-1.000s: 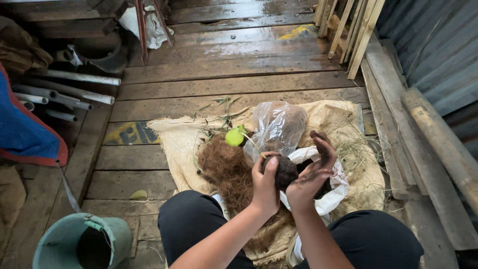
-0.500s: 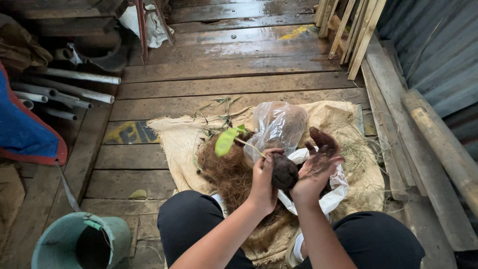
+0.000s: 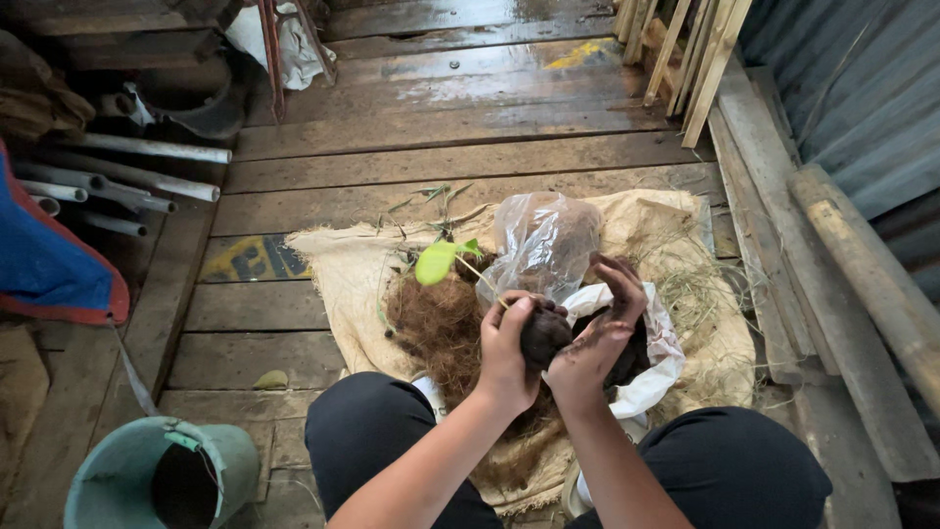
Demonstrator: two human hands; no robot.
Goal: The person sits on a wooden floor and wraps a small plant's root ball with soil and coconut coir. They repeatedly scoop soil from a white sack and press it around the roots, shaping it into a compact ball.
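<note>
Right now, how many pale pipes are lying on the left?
4 pipes: top one, a second, a third and a fourth stacked below; more may be hidden behind the blue cloth.

left hand cupped, right hand open-fingered

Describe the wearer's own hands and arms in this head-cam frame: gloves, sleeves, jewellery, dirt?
Both are bare: no gloves, no sleeves in view up the forearms, no watch or rings visible. The right hand is smeared with dark soil across its palm and fingers; the left hand shows some soil on the fingertips. Dark trousers cover the knees below.
</note>
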